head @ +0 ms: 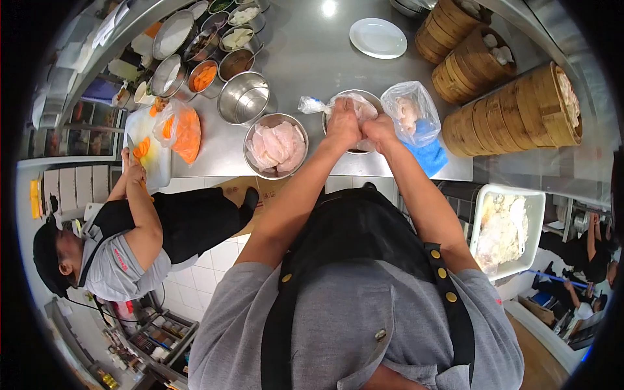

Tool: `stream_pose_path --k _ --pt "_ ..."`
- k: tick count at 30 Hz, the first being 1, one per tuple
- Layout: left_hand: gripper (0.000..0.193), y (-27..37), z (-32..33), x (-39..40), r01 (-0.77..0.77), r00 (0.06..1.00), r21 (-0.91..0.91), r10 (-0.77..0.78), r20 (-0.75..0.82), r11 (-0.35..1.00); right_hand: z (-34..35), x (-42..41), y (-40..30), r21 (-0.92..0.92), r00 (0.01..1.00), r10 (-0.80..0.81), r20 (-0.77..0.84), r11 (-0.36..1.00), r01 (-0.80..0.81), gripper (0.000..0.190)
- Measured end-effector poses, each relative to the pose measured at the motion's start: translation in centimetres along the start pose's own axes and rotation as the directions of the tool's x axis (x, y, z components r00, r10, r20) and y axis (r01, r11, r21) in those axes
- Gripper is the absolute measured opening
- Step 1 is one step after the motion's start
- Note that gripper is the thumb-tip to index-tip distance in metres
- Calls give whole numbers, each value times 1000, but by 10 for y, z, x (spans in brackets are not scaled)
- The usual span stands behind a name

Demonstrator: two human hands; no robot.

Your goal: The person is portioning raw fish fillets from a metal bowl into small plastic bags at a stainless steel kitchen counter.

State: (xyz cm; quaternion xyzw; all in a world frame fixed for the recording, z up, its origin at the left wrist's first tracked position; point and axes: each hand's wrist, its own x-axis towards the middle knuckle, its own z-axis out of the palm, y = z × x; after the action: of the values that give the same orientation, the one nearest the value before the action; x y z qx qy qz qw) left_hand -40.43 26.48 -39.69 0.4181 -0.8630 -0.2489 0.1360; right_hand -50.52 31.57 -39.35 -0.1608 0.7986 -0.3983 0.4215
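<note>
A steel bowl (375, 101) stands near the counter's front edge. Inside it is a clear plastic bag (358, 103) with pale raw meat, its twisted end lying over the left rim. My left hand (343, 121) grips this bag from above, fingers bunched. Close beside it, my right hand (379, 130) pinches the bag at the bowl's right side; both sets of fingertips are partly hidden. To the right sits another clear bag (410, 105) of pale meat, next to a blue cloth (429, 158). On the left, a second steel bowl (277, 145) holds pale raw meat slices.
Stacked bamboo steamers (507, 117) line the right side. A white plate (378, 39) lies farther back. Left are an empty steel pot (243, 97), several ingredient containers and a bag of carrots (180, 131). A co-worker (141, 224) cuts carrot there. A white tub (535, 229) stands at right.
</note>
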Motion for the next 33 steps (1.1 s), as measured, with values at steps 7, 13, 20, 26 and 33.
stream_pose_path --k 7,13,20,26,33 --pt "80 -1 -30 38 172 866 21 -161 473 985 -7 -4 6 -76 997 -76 -12 994 75 63" --pt "61 -18 -40 61 671 526 -301 -148 838 678 -17 -1 4 36 979 -71 193 997 65 70" --pt "51 -46 -20 70 850 432 -342 -158 888 401 -22 -13 2 48 922 -317 222 948 314 77" --pt "51 -17 -32 61 834 493 -427 -125 861 350 -36 -18 16 149 942 -296 158 950 273 91" --pt "51 -25 -62 61 811 546 -505 -73 834 296 -53 -15 7 449 840 -327 432 886 114 87"
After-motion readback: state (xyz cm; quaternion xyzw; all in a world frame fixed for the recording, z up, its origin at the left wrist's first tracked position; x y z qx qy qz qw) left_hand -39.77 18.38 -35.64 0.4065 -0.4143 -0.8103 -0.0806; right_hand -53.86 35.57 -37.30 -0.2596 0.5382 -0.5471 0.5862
